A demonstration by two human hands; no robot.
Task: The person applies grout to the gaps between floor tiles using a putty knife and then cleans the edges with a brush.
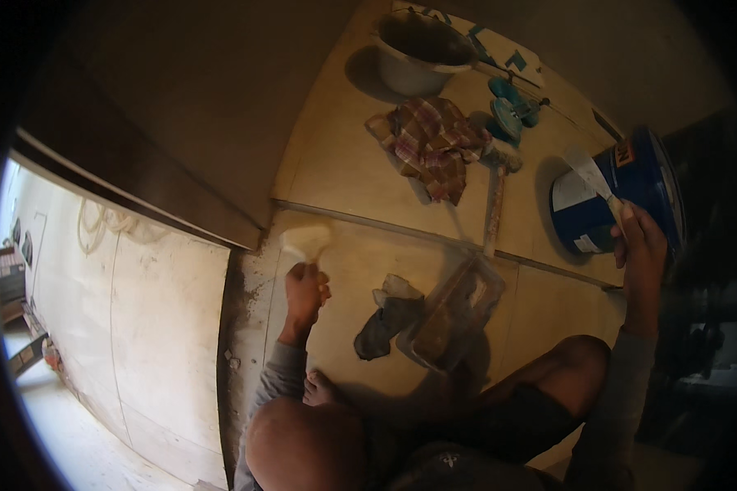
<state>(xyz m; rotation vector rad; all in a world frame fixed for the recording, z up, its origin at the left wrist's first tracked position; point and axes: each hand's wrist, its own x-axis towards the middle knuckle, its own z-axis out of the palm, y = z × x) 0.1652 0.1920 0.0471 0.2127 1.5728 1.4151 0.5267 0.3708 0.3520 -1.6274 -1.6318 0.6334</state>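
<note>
My left hand (305, 290) is closed around the handle of a wide, pale putty spreader (306, 240), held up near the door frame at left. In my right hand (643, 237), a narrow putty knife (587, 170) points up and to the left, its light blade in front of the blue bucket (618, 196). The bucket's contents are hidden from here. Between my hands on the tiled floor lie a smeared, see-through plastic tray (442, 327) and a crumpled grey cloth or glove (383, 322).
Farther off are a white bucket (413, 75), a plaid cloth (434, 143) and teal objects (509, 114) I cannot identify. A brush-like stick (495, 209) lies beyond the tray. At left, the door frame (246, 233) borders a bright area with a pale panel (168, 311).
</note>
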